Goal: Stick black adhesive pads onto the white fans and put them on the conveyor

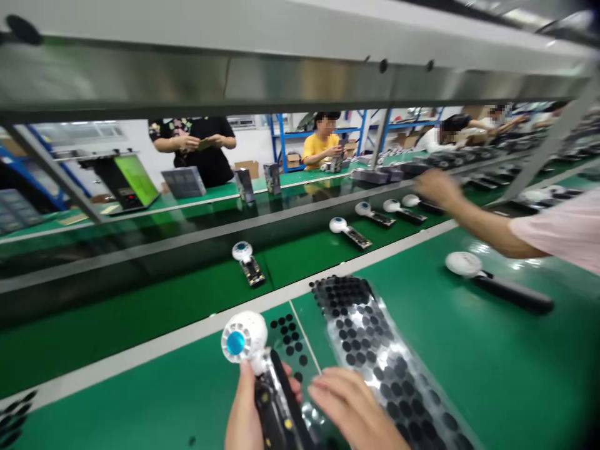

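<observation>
A handheld device with a round white head, a blue disc on it and an open black handle showing circuitry is gripped in my left hand, thumb just below the head. Close to its right side is my right hand, fingers extended and slightly blurred, over the edge of a clear sheet of black round stickers. Nothing shows between those fingers. A smaller group of black round dots lies on the green bench just behind the device.
Similar devices lie spaced along the green conveyor beyond the pale edge strip. A closed device rests on the bench at right. Another person's arm reaches over the line there. A metal beam crosses overhead.
</observation>
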`<state>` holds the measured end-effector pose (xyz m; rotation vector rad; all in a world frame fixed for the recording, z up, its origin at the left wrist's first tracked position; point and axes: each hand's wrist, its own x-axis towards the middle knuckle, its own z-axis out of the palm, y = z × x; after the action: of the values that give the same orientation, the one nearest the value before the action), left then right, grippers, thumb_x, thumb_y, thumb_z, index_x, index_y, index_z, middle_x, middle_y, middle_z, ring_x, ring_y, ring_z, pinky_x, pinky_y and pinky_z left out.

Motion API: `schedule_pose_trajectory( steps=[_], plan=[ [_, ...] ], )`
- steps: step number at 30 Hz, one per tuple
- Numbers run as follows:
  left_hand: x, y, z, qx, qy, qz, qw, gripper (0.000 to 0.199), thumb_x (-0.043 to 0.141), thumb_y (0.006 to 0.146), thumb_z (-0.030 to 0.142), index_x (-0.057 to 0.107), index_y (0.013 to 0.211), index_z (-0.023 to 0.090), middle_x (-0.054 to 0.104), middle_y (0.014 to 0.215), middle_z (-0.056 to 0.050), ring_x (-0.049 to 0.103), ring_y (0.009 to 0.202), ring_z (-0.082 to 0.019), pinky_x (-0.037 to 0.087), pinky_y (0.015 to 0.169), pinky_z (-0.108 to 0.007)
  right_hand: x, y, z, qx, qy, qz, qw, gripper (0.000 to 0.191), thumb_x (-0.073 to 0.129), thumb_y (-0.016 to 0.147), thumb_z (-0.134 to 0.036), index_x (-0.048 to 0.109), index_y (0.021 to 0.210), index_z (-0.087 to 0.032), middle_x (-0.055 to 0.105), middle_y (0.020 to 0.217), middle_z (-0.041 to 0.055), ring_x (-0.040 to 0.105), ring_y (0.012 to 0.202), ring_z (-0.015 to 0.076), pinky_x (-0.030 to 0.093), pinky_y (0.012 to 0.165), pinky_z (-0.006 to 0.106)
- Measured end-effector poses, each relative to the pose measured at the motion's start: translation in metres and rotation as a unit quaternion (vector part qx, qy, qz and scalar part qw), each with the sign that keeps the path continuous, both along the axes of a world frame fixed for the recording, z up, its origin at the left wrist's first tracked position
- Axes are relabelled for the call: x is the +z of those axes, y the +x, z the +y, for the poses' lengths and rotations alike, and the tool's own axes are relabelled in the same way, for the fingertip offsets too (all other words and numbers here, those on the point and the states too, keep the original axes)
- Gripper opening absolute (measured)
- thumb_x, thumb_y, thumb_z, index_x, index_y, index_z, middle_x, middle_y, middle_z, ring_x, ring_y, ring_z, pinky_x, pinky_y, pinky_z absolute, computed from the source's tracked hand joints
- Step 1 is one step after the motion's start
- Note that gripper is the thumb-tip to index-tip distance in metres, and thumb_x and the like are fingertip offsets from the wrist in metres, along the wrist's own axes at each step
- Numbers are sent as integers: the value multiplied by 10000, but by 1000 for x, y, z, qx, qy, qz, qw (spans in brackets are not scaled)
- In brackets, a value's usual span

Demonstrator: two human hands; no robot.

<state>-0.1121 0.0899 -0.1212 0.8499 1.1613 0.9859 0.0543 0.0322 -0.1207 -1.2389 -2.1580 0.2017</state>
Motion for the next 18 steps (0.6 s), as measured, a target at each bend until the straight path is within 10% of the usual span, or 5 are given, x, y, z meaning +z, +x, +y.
schedule_pose_trajectory(
  steps=[5,10,18],
  plan=[
    [-3,-25,-12,55,-72,-19,996,615,389,662,705,602,681,129,619,473,-88,637,566,-262,502,536,-367,9,-4,14,29,-253,-100,962,294,592,667,-70,618,922,-215,610,964,44,552,866,219,490,722,331],
    [-10,-16,-19,71,-94,-28,993,621,534,608,651,484,995,168,638,521,-30,614,482,-222,462,463,-303,-12,-16,25,44,-278,-117,952,215,555,674,-21,644,780,-185,618,865,50,537,853,201,450,729,283],
    [-14,-11,-21,36,-91,18,995,403,415,745,582,474,812,189,595,538,15,549,433,-144,413,430,-243,10,-15,28,36,-352,-60,933,226,564,653,43,601,618,-178,609,741,-6,549,768,124,428,659,175]
  ],
)
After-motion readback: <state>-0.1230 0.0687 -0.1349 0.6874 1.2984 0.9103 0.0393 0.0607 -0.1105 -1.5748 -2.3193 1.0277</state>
